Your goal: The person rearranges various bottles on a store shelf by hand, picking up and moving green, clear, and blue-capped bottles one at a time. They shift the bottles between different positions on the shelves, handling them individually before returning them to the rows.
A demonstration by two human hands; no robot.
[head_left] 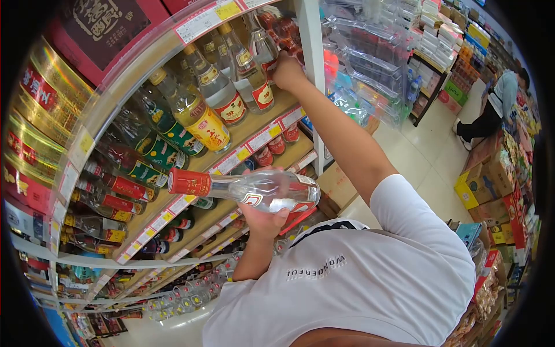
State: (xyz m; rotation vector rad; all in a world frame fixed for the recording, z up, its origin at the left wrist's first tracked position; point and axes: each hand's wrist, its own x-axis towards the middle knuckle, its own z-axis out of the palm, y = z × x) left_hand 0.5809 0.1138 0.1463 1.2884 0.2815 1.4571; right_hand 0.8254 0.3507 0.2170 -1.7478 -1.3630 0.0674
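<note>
My left hand (265, 218) is closed around a clear glass liquor bottle (269, 188) with a red cap sleeve and red-and-white labels. The bottle lies nearly level in front of my shirt, its cap end toward the shelf. My right hand (287, 69) reaches to the right end of the upper shelf (277, 113). Its curled fingers, partly hidden, press against another clear liquor bottle (263, 43) with a red label. Beside that one stand two clear bottles with red-and-white labels (252, 75) and a yellow-labelled bottle (196, 113).
Green-labelled bottles (165, 150) and red-labelled bottles (130, 188) fill the shelf's left part. A white post (309, 40) borders my right arm. Gold boxes (46, 98) stand at left. Across the aisle, a person (500, 101) is near cardboard boxes (488, 179).
</note>
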